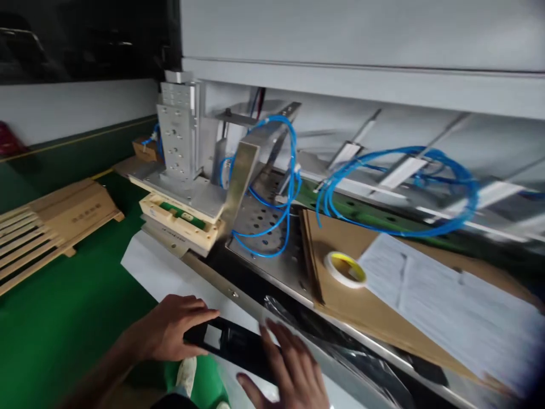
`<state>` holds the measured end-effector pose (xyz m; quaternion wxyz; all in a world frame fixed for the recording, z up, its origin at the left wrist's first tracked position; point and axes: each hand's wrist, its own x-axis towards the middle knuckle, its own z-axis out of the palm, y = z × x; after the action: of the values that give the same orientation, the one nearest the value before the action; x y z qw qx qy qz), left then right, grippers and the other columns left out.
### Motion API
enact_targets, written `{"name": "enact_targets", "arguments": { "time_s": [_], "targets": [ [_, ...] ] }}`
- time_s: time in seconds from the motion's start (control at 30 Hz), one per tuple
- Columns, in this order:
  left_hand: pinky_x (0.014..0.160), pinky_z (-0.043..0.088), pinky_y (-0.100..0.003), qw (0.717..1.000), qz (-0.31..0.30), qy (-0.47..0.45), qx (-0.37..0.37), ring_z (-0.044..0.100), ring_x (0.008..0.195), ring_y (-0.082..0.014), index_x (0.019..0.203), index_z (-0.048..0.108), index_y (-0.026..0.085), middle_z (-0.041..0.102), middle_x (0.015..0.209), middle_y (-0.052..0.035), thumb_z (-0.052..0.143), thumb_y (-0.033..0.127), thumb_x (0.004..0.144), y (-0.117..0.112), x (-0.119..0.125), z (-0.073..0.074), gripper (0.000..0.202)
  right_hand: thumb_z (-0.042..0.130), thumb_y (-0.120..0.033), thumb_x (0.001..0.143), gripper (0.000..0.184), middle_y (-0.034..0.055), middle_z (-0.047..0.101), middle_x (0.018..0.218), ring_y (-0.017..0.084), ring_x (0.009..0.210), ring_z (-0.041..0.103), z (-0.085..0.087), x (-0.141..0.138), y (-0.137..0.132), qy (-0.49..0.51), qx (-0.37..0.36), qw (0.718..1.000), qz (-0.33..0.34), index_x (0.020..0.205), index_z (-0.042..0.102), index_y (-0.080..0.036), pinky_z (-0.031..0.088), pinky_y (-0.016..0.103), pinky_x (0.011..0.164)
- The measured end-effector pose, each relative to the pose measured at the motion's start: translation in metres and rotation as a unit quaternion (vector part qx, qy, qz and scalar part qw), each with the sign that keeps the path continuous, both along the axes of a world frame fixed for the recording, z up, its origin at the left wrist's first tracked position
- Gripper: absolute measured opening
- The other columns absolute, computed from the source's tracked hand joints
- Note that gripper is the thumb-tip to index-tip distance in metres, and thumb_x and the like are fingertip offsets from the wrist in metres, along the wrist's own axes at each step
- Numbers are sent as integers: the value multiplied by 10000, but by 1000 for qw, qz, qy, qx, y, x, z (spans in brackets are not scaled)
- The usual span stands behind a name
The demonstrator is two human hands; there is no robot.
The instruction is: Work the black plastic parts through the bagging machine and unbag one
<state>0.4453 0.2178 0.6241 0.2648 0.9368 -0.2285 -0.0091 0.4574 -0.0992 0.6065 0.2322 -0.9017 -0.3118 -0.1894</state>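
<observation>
Two hands [172, 326] [296, 363], black part [242, 346], small cardboard box [146, 150]

Black part [240, 345]: looks like plastic, smooth, mostly matt; pale patch [213, 336] on it flat, material unclear. Upright block [176, 133]: bare silver metal, smooth, dull sheen. Angled bar [242, 173]: metal, shinier. Cream frame [183, 232]: plastic-looking, matt. Perforated plate [281, 274]: metal, satin. Blue tubing [470, 190]: plastic, smooth, slightly glossy. Brown sheet [327, 238]: cardboard, matt. White sheets [447, 312]: paper, matt. Clear film [361, 363]: thin plastic, crinkled, glossy. Pallet [23, 247]: bare wood, matt. Back panel [361, 34]: smooth, painted-looking. Floor [59, 324]: green, smooth.
</observation>
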Motion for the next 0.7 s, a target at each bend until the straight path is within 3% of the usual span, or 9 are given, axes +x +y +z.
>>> {"name": "enact_targets", "arguments": {
  "time_s": [0.07, 0.17, 0.23, 0.3, 0.37, 0.47, 0.57, 0.63, 0.7],
  "targets": [
    [943, 605, -368, 999, 38, -24, 1, 713, 1139, -278, 1455, 593, 345, 726, 1299, -52, 849, 421, 831, 17, -2, 4, 679, 661, -586, 964, 736, 132, 746, 1280, 342, 1115, 712, 0, 30, 35, -37, -81, 992, 90, 1606, 452, -294, 563, 482, 945],
    [1049, 571, -438, 977, 151, -152, -12, 683, 1206, -309, 1471, 572, 307, 702, 1353, -99, 787, 444, 893, 44, -6, -4, 632, 525, -552, 1042, 634, 143, 757, 1161, 303, 993, 721, -2, 63, 83, -57, -128, 984, 108, 1574, 475, -210, 565, 435, 865],
    [1056, 572, -470, 930, 264, -254, -34, 672, 1236, -332, 1464, 557, 269, 698, 1351, -140, 743, 459, 931, 59, -13, -19, 596, 489, -558, 1051, 618, 157, 740, 1124, 308, 967, 708, -2, 81, 113, -57, -132, 987, 77, 1533, 501, -172, 562, 431, 836],
    [982, 616, -451, 882, 363, -294, -68, 702, 1189, -325, 1448, 540, 252, 722, 1285, -144, 713, 442, 954, 66, -24, -40, 557, 471, -550, 1057, 589, 162, 723, 1108, 314, 971, 694, 3, 99, 144, -52, -127, 989, 54, 1502, 520, -166, 555, 434, 854],
    [906, 652, -416, 865, 403, -282, -97, 735, 1125, -306, 1458, 516, 263, 742, 1234, -125, 692, 403, 961, 62, -37, -67, 545, 464, -528, 1064, 554, 174, 710, 1112, 330, 999, 680, 11, 120, 178, -50, -129, 990, 38, 1472, 545, -161, 541, 452, 888],
    [925, 667, -436, 897, 364, -229, -108, 746, 1137, -319, 1504, 490, 325, 745, 1271, -117, 657, 331, 945, 38, -54, -114, 583, 500, -522, 1051, 564, 224, 686, 1195, 373, 1123, 649, 23, 154, 227, -51, -133, 990, 14, 1445, 562, -124, 513, 489, 961],
    [913, 675, -457, 942, 257, -182, -112, 766, 1077, -320, 1555, 453, 360, 762, 1249, -111, 608, 263, 907, 12, -59, -155, 673, 548, -529, 1029, 593, 279, 660, 1307, 408, 1251, 608, 31, 190, 266, -11, -89, 996, 3, 1419, 572, -84, 468, 543, 1070],
    [866, 685, -444, 959, 197, -173, -110, 779, 996, -306, 1549, 466, 331, 780, 1189, -109, 599, 245, 883, 3, -57, -173, 685, 577, -565, 1006, 605, 286, 691, 1260, 418, 1238, 626, 31, 212, 283, 37, -47, 998, -2, 1358, 618, -75, 466, 567, 1083],
    [842, 691, -445, 964, 178, -164, -109, 782, 966, -303, 1517, 502, 300, 785, 1167, -110, 603, 238, 868, 2, -52, -182, 660, 609, -621, 970, 620, 271, 735, 1145, 419, 1184, 660, 28, 232, 294, 68, -24, 997, -5, 1273, 674, -85, 494, 564, 1053]
  ]
}}
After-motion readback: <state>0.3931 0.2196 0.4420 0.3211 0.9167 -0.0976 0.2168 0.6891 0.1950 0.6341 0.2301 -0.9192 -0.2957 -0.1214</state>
